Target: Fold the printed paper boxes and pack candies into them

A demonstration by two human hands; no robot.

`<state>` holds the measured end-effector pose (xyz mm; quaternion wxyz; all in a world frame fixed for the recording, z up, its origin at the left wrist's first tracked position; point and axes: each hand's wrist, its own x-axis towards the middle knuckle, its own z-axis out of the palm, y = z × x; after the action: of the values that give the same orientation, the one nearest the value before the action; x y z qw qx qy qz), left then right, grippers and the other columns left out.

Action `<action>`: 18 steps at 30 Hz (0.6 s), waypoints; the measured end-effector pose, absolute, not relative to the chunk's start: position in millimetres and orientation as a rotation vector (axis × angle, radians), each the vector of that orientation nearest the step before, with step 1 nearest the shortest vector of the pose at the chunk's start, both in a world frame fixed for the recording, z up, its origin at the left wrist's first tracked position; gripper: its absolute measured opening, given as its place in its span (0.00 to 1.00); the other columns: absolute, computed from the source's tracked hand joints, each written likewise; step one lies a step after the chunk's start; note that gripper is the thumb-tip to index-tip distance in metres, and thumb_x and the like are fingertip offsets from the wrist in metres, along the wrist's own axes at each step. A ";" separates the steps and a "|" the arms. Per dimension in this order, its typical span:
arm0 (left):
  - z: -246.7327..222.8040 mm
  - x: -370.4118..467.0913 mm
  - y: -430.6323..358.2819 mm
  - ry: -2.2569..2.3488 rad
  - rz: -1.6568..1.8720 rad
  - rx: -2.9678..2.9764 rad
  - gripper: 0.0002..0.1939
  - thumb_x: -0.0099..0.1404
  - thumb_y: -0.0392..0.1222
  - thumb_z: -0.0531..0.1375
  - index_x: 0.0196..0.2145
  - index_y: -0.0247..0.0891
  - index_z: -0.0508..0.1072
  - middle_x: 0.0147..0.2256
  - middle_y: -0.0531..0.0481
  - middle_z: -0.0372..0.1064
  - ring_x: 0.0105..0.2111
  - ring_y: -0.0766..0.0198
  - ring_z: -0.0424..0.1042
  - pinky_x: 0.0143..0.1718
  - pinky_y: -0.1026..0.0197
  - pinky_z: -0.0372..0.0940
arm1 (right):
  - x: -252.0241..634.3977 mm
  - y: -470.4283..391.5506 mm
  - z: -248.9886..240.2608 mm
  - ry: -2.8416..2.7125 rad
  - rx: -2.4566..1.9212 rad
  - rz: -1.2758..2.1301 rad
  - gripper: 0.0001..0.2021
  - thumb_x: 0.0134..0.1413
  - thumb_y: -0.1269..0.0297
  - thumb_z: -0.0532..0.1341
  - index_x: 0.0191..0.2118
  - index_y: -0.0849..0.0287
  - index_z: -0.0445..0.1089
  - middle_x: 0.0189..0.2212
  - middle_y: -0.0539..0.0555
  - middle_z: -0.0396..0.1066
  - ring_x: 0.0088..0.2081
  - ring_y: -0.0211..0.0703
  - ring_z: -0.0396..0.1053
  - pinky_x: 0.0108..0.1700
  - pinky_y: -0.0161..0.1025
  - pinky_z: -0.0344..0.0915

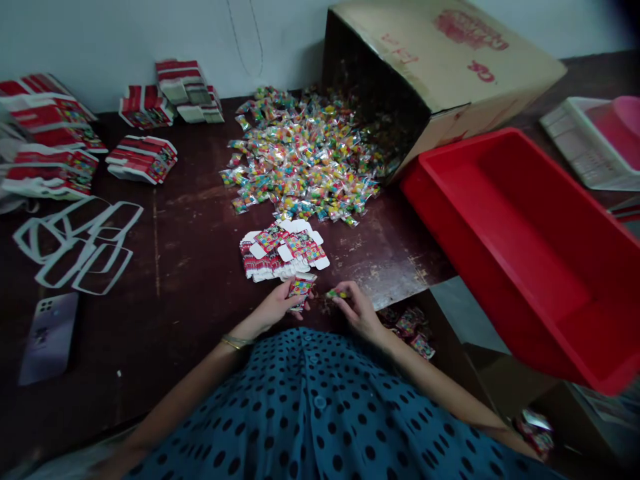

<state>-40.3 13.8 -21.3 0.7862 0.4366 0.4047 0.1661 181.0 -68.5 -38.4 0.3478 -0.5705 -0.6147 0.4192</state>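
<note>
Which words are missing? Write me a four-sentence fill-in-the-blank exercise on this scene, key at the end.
1. The left hand holds a small printed red cardboard carton, while a small clear packet of colourful candies is pinched in the ____.
2. The deep rectangular plastic tub is ____.
3. The purple-grey rectangular phone lies to the ____ of the carton.
4. The teal buttoned garment is patterned with black polka ____.

Missing words: right hand; red; left; dots.

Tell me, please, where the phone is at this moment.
In the head view, the phone lies on the table at far left, just below the white bands.
</note>
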 end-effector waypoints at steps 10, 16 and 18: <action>-11.7 -26.2 3.3 0.819 0.372 0.895 0.32 0.55 0.40 0.64 0.56 0.38 0.60 0.42 0.44 0.67 0.37 0.59 0.72 0.26 0.63 0.70 | 172.5 2.6 -5.7 -1.870 -1.348 0.830 0.09 0.60 0.60 0.57 0.42 0.56 0.71 0.50 0.58 0.64 0.54 0.49 0.59 0.57 0.50 0.54; -16.0 -29.7 5.6 0.877 0.409 0.975 0.28 0.59 0.51 0.61 0.53 0.37 0.65 0.36 0.47 0.68 0.32 0.62 0.71 0.22 0.65 0.68 | 170.0 -5.5 5.1 -1.978 -1.373 0.674 0.10 0.61 0.63 0.56 0.44 0.52 0.73 0.55 0.56 0.61 0.59 0.52 0.54 0.62 0.56 0.43; -18.3 -29.3 6.1 0.910 0.425 0.940 0.28 0.61 0.60 0.56 0.48 0.34 0.69 0.34 0.46 0.70 0.30 0.61 0.71 0.20 0.65 0.66 | 169.1 -7.9 8.2 -1.955 -1.311 0.795 0.09 0.60 0.64 0.57 0.41 0.51 0.74 0.54 0.55 0.63 0.59 0.51 0.54 0.62 0.55 0.43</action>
<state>-29.3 6.1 -18.3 0.7727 0.4339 0.4199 0.1960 169.1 -7.9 8.2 0.3227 -0.4995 -0.7447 0.3029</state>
